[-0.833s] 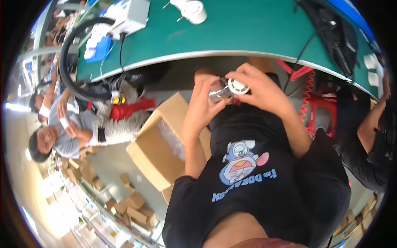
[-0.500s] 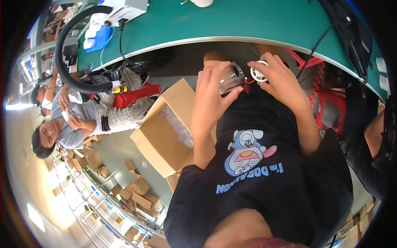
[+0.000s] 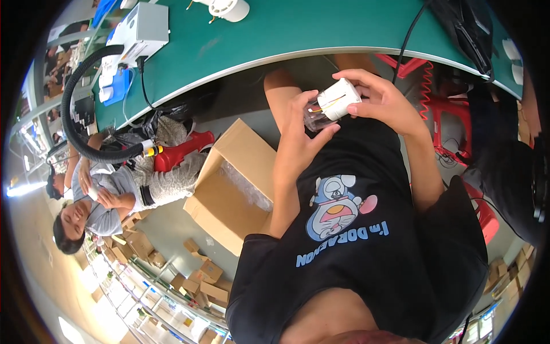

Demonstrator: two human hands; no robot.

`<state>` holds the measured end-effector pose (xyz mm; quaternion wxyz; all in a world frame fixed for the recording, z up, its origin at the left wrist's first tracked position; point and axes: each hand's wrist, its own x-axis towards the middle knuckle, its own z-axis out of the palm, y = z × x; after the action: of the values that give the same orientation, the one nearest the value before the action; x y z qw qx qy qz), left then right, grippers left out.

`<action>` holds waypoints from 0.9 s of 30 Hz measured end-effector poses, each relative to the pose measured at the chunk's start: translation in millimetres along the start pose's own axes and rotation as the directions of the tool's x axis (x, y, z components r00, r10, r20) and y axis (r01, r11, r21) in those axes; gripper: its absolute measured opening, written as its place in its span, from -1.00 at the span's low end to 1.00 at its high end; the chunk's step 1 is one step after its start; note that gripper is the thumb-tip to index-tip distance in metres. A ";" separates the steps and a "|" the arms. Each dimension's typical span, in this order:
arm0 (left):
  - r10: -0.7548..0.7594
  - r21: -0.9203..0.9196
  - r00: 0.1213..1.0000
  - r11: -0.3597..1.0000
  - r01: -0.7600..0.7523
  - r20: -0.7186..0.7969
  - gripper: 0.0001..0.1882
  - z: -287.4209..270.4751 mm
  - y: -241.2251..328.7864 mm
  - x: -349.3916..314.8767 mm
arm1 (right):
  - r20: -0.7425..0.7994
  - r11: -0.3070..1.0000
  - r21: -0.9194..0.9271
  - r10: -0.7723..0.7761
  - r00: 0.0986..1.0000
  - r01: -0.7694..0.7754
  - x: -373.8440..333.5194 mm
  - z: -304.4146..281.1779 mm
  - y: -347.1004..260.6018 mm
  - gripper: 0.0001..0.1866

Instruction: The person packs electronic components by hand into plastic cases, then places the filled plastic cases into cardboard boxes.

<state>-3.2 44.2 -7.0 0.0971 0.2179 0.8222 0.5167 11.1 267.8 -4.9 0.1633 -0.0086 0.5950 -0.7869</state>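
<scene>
A clear, tinted plastic cup (image 3: pixel 315 120) lies tilted in my left hand (image 3: pixel 298 137), its fingers and thumb wrapped round the sides. My right hand (image 3: pixel 392 106) grips a white cylindrical part (image 3: pixel 342 98) between thumb and fingers. Thin red and yellow wires run along the side of the white part. The end of this part meets the mouth of the cup; how far it sits inside is hard to tell. Both hands are above my lap, just short of the bench edge.
Ahead stretches a green workbench (image 3: pixel 286 28), bearing a white round fitting (image 3: pixel 230 9), a grey box-shaped machine (image 3: pixel 143 34) and a black bag (image 3: pixel 461 31). A black hose (image 3: pixel 66 117) arches at left, near a seated person (image 3: pixel 109 198). An open cardboard box (image 3: pixel 220 215) stands at my left.
My right hand has turned the white part and brought it left against the cup's mouth; before, the two were apart with a wire between them. The view has shifted slightly.
</scene>
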 end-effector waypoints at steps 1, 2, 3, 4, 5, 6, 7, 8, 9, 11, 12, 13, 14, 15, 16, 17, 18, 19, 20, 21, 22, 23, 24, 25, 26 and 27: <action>-0.092 -0.196 0.995 0.976 0.097 0.037 -0.27 1.3 -1.2 -6.2 | 0.011 1.000 0.002 0.002 1.000 -0.002 2.3 2.3 3.3 -0.39; -0.173 -0.381 0.981 0.904 0.193 0.087 -0.26 1.1 -3.5 -11.2 | 0.024 0.990 0.129 0.045 0.999 -0.048 4.4 5.8 8.3 -0.40; -0.180 -0.378 0.981 0.905 0.195 0.075 -0.26 -0.2 -7.5 -15.0 | 0.043 0.963 0.252 0.088 0.995 -0.096 6.3 9.5 12.8 -0.41; -0.174 -0.324 0.984 0.929 0.177 0.039 -0.27 -2.5 -8.9 -19.2 | 0.034 0.973 0.214 0.077 0.996 -0.082 7.4 15.9 14.3 -0.40; -0.166 -0.267 0.986 0.950 0.161 0.004 -0.28 -4.4 -10.1 -23.2 | 0.047 0.973 0.214 0.082 0.996 -0.090 9.4 21.7 18.1 -0.40; -0.157 -0.260 0.988 0.954 0.151 -0.003 -0.29 -6.1 -11.5 -26.5 | 0.066 0.978 0.202 0.043 0.997 -0.056 11.4 27.3 22.8 -0.39; -0.165 -0.257 0.986 0.954 0.156 -0.014 -0.29 -8.2 -11.7 -29.5 | 0.085 0.981 0.192 0.003 0.996 -0.019 14.1 32.7 26.5 -0.38; -0.134 -0.191 0.990 0.973 0.126 -0.032 -0.29 -10.2 -11.4 -32.9 | 0.134 0.973 0.227 0.013 0.991 -0.044 15.9 38.2 27.4 -0.38; -0.102 -0.124 0.994 0.988 0.096 -0.047 -0.28 -12.1 -11.1 -35.6 | 0.146 0.972 0.228 0.015 0.989 -0.048 18.6 42.4 29.9 -0.38; -0.089 -0.088 0.993 0.993 0.081 -0.081 -0.28 -13.4 -8.9 -39.4 | 0.157 0.950 0.301 0.033 0.987 -0.080 18.8 47.7 34.2 -0.37; -0.066 -0.051 0.992 0.997 0.061 -0.105 -0.28 -13.6 -7.5 -40.6 | 0.160 0.949 0.301 0.045 0.986 -0.092 18.7 47.8 32.6 -0.36; -0.070 -0.049 0.992 0.997 0.065 -0.108 -0.28 -13.0 -7.0 -41.3 | 0.165 0.948 0.302 0.047 0.985 -0.096 18.9 47.2 34.0 -0.36; -0.067 -0.034 0.992 0.997 0.063 -0.111 -0.28 -12.1 -6.4 -41.5 | 0.168 0.949 0.299 0.052 0.984 -0.101 18.7 46.0 35.6 -0.35; -0.062 -0.020 0.992 0.998 0.060 -0.112 -0.28 -10.6 -6.7 -41.8 | 0.169 0.949 0.296 0.057 0.984 -0.106 18.0 44.6 37.2 -0.35; -0.060 -0.017 0.992 0.998 0.059 -0.114 -0.28 -11.8 -6.4 -41.5 | 0.171 0.950 0.296 0.054 0.984 -0.104 18.5 45.1 35.7 -0.35; -0.041 -0.013 0.992 0.999 0.040 -0.121 -0.29 -12.6 -6.7 -41.1 | 0.179 0.948 0.299 0.056 0.982 -0.108 18.9 45.3 34.3 -0.35; -0.021 -0.010 0.992 1.000 0.020 -0.127 -0.29 -13.4 -6.8 -40.2 | 0.185 0.947 0.301 0.058 0.981 -0.112 19.4 45.4 33.3 -0.35; -0.019 -0.013 0.992 1.000 0.018 -0.123 -0.29 -13.2 -5.8 -38.8 | 0.180 0.947 0.301 0.058 0.982 -0.111 18.8 44.5 32.8 -0.35; 0.016 0.014 0.992 1.000 -0.014 -0.124 -0.28 -13.6 -4.8 -37.3 | 0.182 0.950 0.299 0.033 0.983 -0.087 18.8 43.7 32.4 -0.34; 0.050 0.042 0.991 0.998 -0.045 -0.124 -0.28 -13.7 -3.7 -35.6 | 0.185 0.953 0.298 0.007 0.983 -0.063 18.4 43.1 32.2 -0.34; 0.051 0.042 0.992 0.998 -0.046 -0.118 -0.28 -11.4 -3.2 -33.9 | 0.180 0.952 0.301 0.007 0.984 -0.061 17.0 41.3 32.9 -0.34; 0.066 0.011 0.990 0.998 -0.065 -0.122 -0.27 -7.7 -2.9 -32.2 | 0.167 0.950 0.308 -0.004 0.986 -0.048 15.2 38.8 33.4 -0.32; 0.080 -0.020 0.989 0.996 -0.083 -0.127 -0.27 -4.9 -3.3 -31.2 | 0.153 0.948 0.315 -0.014 0.988 -0.036 13.6 36.7 34.0 -0.31; 0.081 -0.022 0.989 0.996 -0.084 -0.121 -0.27 -4.4 -2.9 -30.3 | 0.147 0.948 0.316 -0.014 0.989 -0.034 13.2 35.8 32.6 -0.31; 0.097 -0.004 0.986 0.995 -0.098 -0.134 -0.27 -3.7 -2.6 -29.6 | 0.160 0.946 0.321 -0.008 0.987 -0.044 13.5 35.2 31.3 -0.29; 0.112 0.013 0.983 0.994 -0.112 -0.147 -0.27 -2.8 -2.5 -29.2 | 0.173 0.944 0.325 -0.002 0.985 -0.055 13.2 34.8 30.3 -0.26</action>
<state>20.9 27.5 -9.9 0.0062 0.2251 0.8147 0.5343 13.3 224.5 -25.6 0.2235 -0.0409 0.4395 -0.8690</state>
